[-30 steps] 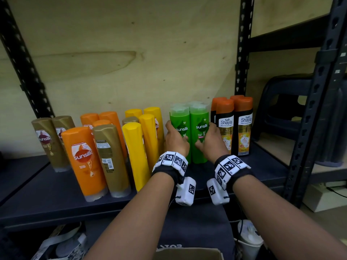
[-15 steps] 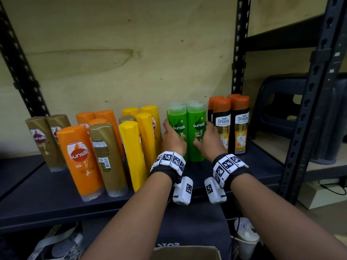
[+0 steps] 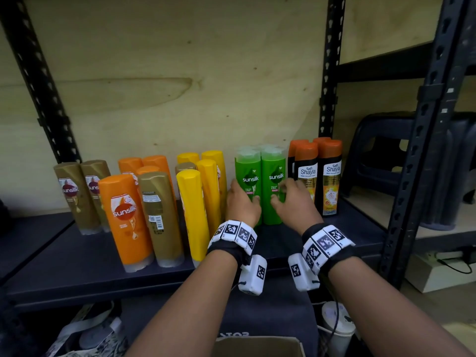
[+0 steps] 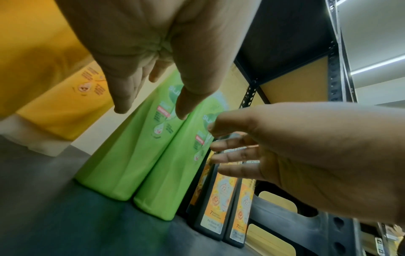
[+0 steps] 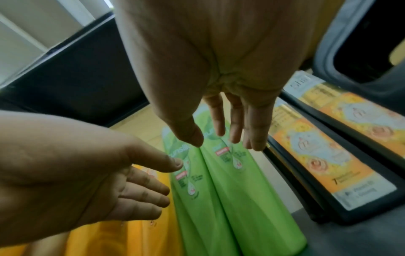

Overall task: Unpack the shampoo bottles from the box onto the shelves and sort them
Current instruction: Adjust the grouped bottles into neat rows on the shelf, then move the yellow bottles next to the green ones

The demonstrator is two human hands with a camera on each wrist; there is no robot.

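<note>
Two green Sunsilk bottles (image 3: 260, 181) stand upright side by side on the dark shelf (image 3: 77, 258), with more green caps behind them. My left hand (image 3: 244, 202) hovers just in front of the left green bottle (image 4: 131, 155), fingers straight and holding nothing. In front of the right green bottle (image 5: 252, 199) is my right hand (image 3: 288, 199), fingers spread and loose. In the wrist views the left hand (image 4: 151, 100) and the right hand (image 5: 219, 136) show a gap between fingertips and bottles. The cardboard box (image 3: 257, 346) sits below the shelf's front edge.
Black bottles with orange caps (image 3: 329, 176) stand right of the green pair, yellow bottles (image 3: 193, 210) left of it, then orange (image 3: 123, 217) and gold ones (image 3: 159, 215). A black upright post (image 3: 417, 163) and a dark stool (image 3: 381, 150) are at the right.
Both hands gripped the green bottles before. Now their fingers have opened and drawn back a little from the bottles, which stay standing on the shelf.
</note>
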